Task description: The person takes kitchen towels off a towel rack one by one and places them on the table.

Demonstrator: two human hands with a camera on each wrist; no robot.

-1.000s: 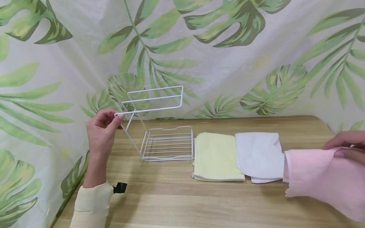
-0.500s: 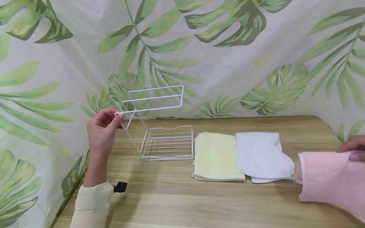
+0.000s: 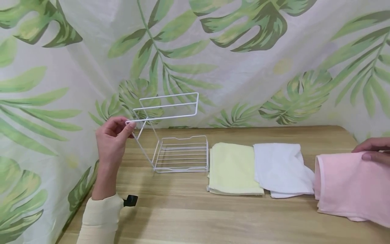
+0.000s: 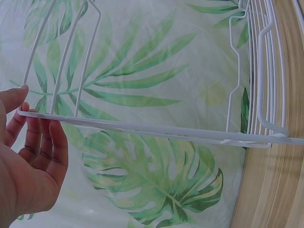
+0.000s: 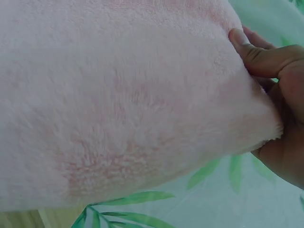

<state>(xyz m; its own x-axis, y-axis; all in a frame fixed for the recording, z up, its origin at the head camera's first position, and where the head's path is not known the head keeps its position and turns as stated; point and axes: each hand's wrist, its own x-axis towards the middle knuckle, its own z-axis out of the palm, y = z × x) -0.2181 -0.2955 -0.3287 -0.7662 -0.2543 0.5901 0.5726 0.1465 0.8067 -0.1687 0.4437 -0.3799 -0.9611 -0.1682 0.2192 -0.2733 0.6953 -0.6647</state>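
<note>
We see the left hand (image 3: 112, 142) pinching the top bar of the white wire rack (image 3: 170, 135), which stands on the wooden table (image 3: 189, 217), and right of the rack lie a yellow towel (image 3: 233, 167), a white towel (image 3: 278, 166), then the pink towel (image 3: 350, 186) gripped by the right hand (image 3: 373, 150)

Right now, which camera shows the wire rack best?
The head view: it shows the whole rack standing on the table, the left hand pinching its top corner. The left wrist view shows only some bars up close against the leaf curtain. The right wrist view shows none of it, just the pink towel.
</note>
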